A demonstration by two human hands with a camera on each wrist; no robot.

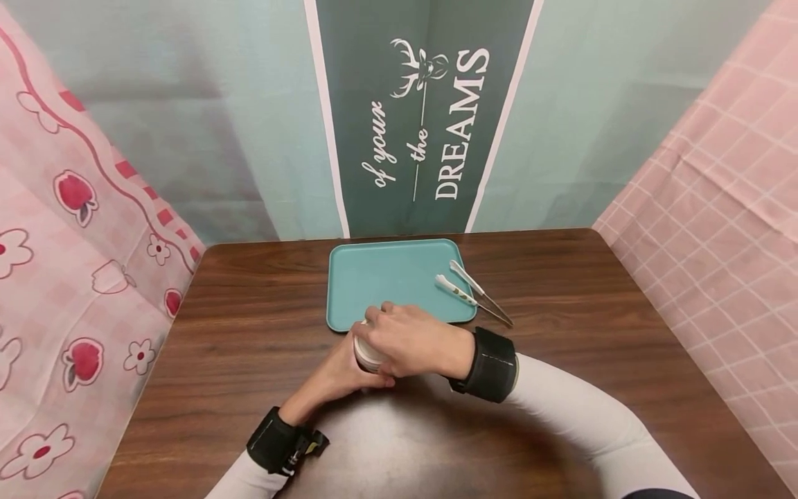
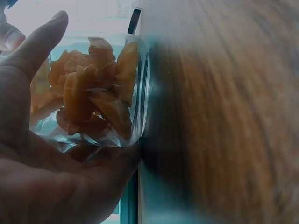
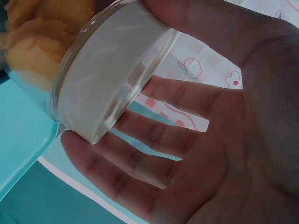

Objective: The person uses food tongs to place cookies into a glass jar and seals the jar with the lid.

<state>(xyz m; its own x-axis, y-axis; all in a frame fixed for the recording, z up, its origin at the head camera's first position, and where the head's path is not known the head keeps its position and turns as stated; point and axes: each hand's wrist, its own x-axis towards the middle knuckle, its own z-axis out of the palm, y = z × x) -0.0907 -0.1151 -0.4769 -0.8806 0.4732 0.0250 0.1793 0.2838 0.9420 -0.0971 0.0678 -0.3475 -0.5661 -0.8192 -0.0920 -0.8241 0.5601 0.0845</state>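
A clear jar (image 2: 96, 88) contains several orange, wrinkled pieces that look like dried fruit. My left hand (image 1: 339, 371) grips the jar's body, its thumb on one side and its fingers on the other in the left wrist view. The jar's base is at or close to the tabletop. On top is a pale round lid (image 3: 110, 70), which my right hand (image 1: 418, 339) holds from above, fingers and thumb spread around its rim. Seen from the head, the two hands hide most of the jar, leaving the lid's side (image 1: 369, 355) in sight.
Behind the hands lies a teal tray (image 1: 386, 274) on the brown wooden table (image 1: 249, 333). Two white-handled metal utensils, one with a patterned handle (image 1: 458, 291), lie across its right edge, their metal ends over the wood. Printed curtains (image 1: 249, 138) enclose the table's back and sides.
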